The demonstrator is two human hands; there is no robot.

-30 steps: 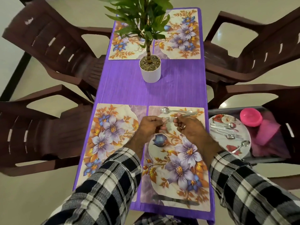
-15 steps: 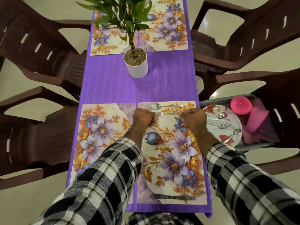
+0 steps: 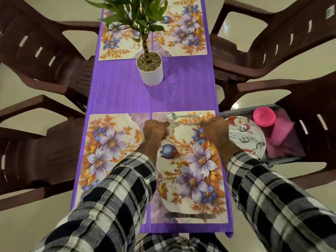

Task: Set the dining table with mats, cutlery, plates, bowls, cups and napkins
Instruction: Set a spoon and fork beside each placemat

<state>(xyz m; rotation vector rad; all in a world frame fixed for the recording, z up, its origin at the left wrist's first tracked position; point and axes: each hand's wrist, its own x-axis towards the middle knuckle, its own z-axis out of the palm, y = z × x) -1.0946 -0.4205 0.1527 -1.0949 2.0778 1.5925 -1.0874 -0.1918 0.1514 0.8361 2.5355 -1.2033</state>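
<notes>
On the near right floral mat point(image 3: 189, 160), a spoon point(image 3: 181, 116) lies along the far edge. Just below it lies a fork point(image 3: 175, 124), parallel to the spoon. My left hand point(image 3: 155, 130) pinches the fork's left end with curled fingers. Its right end is pinched by my right hand point(image 3: 216, 131). A knife point(image 3: 189, 215) lies along the mat's near edge. The near left mat point(image 3: 111, 151) is bare. Two more floral mats point(image 3: 183, 33) lie at the far end.
A white potted plant point(image 3: 150, 71) stands mid-table on the purple cloth point(image 3: 127, 95). To the right, a grey tray point(image 3: 283, 160) on a chair holds a plate point(image 3: 261, 135) with several cutlery pieces, a pink bowl point(image 3: 264, 116) and pink napkins point(image 3: 283, 135). Brown chairs surround the table.
My hands have moved apart to the two ends of the fork and brought it up to just below the spoon. The view has shifted closer to the table.
</notes>
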